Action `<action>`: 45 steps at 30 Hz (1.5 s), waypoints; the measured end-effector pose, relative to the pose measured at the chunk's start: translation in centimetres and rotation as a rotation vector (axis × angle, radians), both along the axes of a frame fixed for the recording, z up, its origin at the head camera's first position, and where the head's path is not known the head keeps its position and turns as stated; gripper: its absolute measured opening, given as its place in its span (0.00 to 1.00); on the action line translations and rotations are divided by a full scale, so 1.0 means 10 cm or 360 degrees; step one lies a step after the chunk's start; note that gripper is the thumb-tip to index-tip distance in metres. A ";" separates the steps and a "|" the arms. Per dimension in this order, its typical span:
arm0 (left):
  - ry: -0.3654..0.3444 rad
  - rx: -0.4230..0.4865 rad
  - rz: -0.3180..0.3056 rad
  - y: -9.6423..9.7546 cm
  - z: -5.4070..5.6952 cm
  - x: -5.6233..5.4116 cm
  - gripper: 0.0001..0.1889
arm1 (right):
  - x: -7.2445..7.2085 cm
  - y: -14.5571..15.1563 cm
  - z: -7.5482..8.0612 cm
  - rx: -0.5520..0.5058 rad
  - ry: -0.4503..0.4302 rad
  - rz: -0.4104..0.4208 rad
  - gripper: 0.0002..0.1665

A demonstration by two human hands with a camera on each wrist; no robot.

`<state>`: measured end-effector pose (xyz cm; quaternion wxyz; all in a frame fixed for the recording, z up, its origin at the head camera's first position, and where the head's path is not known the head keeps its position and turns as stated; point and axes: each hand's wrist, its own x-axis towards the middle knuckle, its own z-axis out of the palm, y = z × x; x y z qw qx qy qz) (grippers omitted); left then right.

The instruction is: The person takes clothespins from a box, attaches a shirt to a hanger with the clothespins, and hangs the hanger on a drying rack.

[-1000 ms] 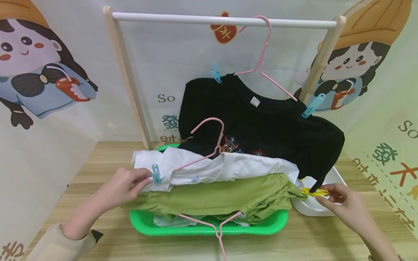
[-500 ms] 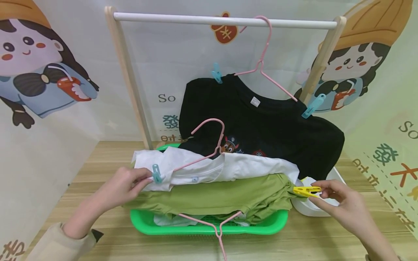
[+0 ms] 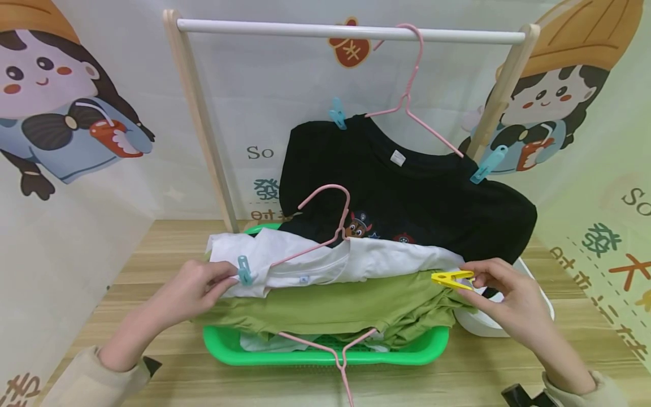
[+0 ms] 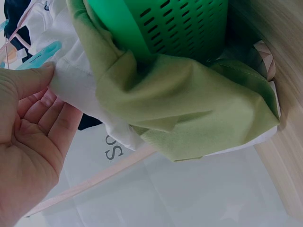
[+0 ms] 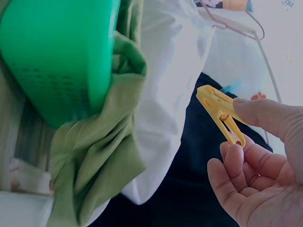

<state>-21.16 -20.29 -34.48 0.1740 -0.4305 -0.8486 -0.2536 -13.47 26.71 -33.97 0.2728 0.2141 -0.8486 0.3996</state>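
In the head view my left hand (image 3: 195,288) pinches the left shoulder edge of a white T-shirt (image 3: 396,260), right beside a blue clothespin (image 3: 244,270) clipped there. The left wrist view shows that thumb (image 4: 35,80) against the white cloth. A pink hanger (image 3: 339,223) sticks up from the shirt's neck. Between thumb and fingers, my right hand (image 3: 508,294) holds a yellow clothespin (image 5: 220,111), its tip over the white shirt's right end in the head view. Below lies a green garment (image 3: 325,308) with another pink hanger (image 3: 342,362), draped across a green basket (image 3: 325,357).
Behind, a black T-shirt (image 3: 407,192) hangs from a rack bar (image 3: 285,28) on a pink hanger (image 3: 407,102), with blue clothespins (image 3: 489,165) at both shoulders. A white container (image 3: 478,325) stands right of the basket on the wooden table (image 3: 137,271).
My right hand has moved up and left with the yellow clothespin, from beside the white container to the white shirt's right end. My left hand stays in place.
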 end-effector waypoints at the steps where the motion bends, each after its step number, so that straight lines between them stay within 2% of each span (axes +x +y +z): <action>1: 0.0003 0.0000 0.0000 0.00 0.00 0.00 0.10 | -0.02 -0.02 0.02 0.0001 0.0007 0.0007 0.26; 11: -0.0002 0.0002 0.0003 0.00 0.01 -0.01 0.10 | -0.18 -0.22 0.17 0.0107 0.0073 -0.0004 0.24; 18: -0.0001 -0.0001 0.0001 0.00 0.01 -0.01 0.10 | -0.26 -0.31 0.17 0.0140 0.0068 -0.0084 0.23; 23: -0.0005 0.0005 -0.0005 0.00 0.00 0.00 0.09 | -0.33 -0.37 0.20 0.0210 0.0164 -0.0142 0.23; 32: 0.0013 0.0016 -0.0019 -0.01 -0.01 0.00 0.10 | -0.45 -0.47 0.31 0.0299 0.0261 -0.0067 0.25; 40: -0.0016 0.0017 -0.0018 -0.02 -0.01 0.01 0.10 | -0.50 -0.54 0.43 0.0451 0.0227 -0.0046 0.24; 45: -0.0029 0.0002 -0.0015 -0.02 0.00 0.02 0.10 | -0.50 -0.55 0.46 0.0458 0.0241 -0.0049 0.20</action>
